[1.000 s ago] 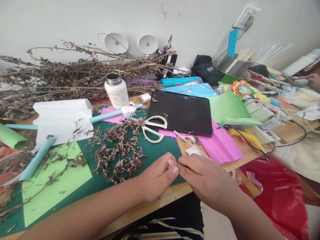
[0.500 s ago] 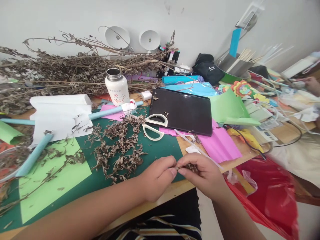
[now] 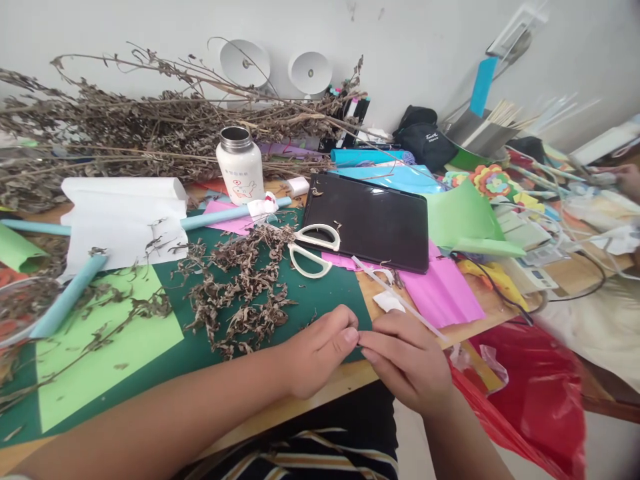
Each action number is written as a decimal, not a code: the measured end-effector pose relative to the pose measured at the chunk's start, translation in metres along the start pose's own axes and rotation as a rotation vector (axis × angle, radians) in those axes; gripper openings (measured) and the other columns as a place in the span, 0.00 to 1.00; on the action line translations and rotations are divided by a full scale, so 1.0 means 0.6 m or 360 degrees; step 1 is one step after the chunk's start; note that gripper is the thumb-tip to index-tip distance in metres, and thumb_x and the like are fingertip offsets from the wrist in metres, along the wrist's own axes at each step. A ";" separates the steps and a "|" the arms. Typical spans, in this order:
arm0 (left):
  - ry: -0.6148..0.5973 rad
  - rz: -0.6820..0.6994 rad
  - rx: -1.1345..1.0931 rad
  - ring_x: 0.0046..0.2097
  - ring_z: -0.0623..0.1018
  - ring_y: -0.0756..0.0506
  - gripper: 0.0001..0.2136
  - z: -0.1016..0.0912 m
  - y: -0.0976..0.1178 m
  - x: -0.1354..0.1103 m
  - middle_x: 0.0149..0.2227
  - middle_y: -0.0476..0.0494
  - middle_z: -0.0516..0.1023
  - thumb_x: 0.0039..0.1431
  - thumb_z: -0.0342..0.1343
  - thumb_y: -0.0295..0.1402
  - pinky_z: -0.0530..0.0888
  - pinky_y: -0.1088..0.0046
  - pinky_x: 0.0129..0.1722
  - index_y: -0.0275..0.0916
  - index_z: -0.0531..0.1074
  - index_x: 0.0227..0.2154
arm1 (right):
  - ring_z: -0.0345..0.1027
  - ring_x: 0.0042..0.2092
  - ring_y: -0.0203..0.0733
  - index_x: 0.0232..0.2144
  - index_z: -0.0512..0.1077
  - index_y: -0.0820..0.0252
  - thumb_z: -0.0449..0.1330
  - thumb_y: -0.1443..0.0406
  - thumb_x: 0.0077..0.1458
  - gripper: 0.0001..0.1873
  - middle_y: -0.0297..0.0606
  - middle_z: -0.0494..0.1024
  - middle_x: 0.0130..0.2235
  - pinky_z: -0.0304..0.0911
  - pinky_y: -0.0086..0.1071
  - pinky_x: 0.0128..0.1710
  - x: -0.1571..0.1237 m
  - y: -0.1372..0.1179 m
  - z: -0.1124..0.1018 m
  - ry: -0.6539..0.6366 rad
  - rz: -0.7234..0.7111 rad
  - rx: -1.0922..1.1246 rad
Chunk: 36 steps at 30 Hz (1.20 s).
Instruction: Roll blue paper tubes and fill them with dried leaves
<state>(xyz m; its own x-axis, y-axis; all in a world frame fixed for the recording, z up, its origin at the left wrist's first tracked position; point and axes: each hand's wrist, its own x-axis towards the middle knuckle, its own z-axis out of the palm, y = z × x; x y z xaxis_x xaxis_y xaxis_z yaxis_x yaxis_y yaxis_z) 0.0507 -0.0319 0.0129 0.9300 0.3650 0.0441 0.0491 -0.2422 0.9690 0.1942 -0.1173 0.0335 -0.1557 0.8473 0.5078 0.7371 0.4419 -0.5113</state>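
My left hand (image 3: 327, 348) is closed in a pinch, thumb pressed against curled fingers, over the near edge of the green cutting mat (image 3: 340, 290). Its fingertips meet those of my right hand (image 3: 410, 357), which is also closed with its back turned up. Whatever sits between the fingertips is hidden; dried leaves showed inside the right hand a moment earlier. A loose heap of dried brown leaves (image 3: 245, 293) lies on the mat to the left of the hands. Scissors with cream handles (image 3: 313, 250) rest at the heap's far edge, blades covered by leaves.
Behind stand a white open bottle (image 3: 240, 167) and a big pile of dried stems (image 3: 150, 127). A black tablet-like case (image 3: 373, 223) lies beyond the hands. Green paper (image 3: 110, 353) bears a dried sprig. At right hangs a red plastic bag (image 3: 535, 387); another person's hand (image 3: 627, 180) shows far right.
My right hand has turned so its fingers fold down and cover the leaves seen in it before. The left hand stays pinched at nearly the same spot. The view has shifted slightly.
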 end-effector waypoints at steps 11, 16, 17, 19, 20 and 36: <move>0.0202 -0.0052 -0.0097 0.27 0.59 0.50 0.07 0.013 -0.001 0.007 0.22 0.50 0.58 0.53 0.36 0.31 0.61 0.73 0.28 0.39 0.53 0.21 | 0.59 0.31 0.35 0.47 0.58 0.51 0.47 0.68 0.53 0.18 0.35 0.61 0.32 0.60 0.31 0.30 -0.036 0.010 0.044 0.0298 0.0824 0.1138; 0.0280 0.0191 -0.0094 0.28 0.62 0.50 0.02 0.018 -0.008 0.000 0.27 0.48 0.61 0.54 0.37 0.28 0.62 0.72 0.29 0.39 0.52 0.27 | 0.63 0.29 0.35 0.37 0.64 0.53 0.44 0.71 0.55 0.12 0.33 0.66 0.26 0.61 0.33 0.28 -0.022 0.004 0.043 0.0561 0.0474 0.1037; 0.0285 0.0246 -0.0143 0.28 0.63 0.50 0.02 0.020 -0.010 0.000 0.27 0.47 0.61 0.54 0.37 0.28 0.63 0.72 0.30 0.39 0.51 0.28 | 0.65 0.30 0.36 0.36 0.65 0.54 0.45 0.72 0.55 0.12 0.33 0.68 0.27 0.62 0.35 0.31 -0.018 0.001 0.044 0.0653 0.0421 0.0989; 0.0275 0.0327 -0.0266 0.29 0.63 0.50 0.01 0.022 -0.014 0.000 0.27 0.47 0.62 0.56 0.36 0.29 0.64 0.71 0.31 0.40 0.50 0.30 | 0.67 0.35 0.39 0.35 0.65 0.54 0.46 0.74 0.54 0.12 0.34 0.71 0.29 0.60 0.42 0.40 -0.009 -0.008 0.050 0.0856 0.0420 0.0900; 0.0273 0.0350 -0.0330 0.29 0.64 0.50 0.02 0.023 -0.016 0.000 0.27 0.48 0.62 0.58 0.35 0.30 0.64 0.71 0.31 0.40 0.50 0.31 | 0.67 0.36 0.39 0.34 0.65 0.55 0.46 0.74 0.53 0.12 0.33 0.71 0.29 0.57 0.45 0.45 -0.004 -0.013 0.055 0.0939 0.0443 0.0876; 0.0286 0.0306 -0.0620 0.37 0.62 0.47 0.11 0.012 -0.015 0.005 0.32 0.45 0.60 0.59 0.36 0.35 0.62 0.67 0.41 0.36 0.61 0.29 | 0.60 0.51 0.43 0.32 0.58 0.55 0.47 0.74 0.52 0.08 0.36 0.74 0.41 0.43 0.54 0.53 -0.003 -0.011 0.091 0.0531 0.0325 0.0448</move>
<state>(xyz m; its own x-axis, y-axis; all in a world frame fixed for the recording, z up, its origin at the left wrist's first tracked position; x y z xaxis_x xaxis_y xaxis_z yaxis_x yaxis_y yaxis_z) 0.0558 -0.0353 0.0025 0.8292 0.5047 0.2401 -0.2904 0.0220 0.9567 0.1535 -0.1057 -0.0020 0.2275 0.8045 0.5486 0.5167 0.3778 -0.7683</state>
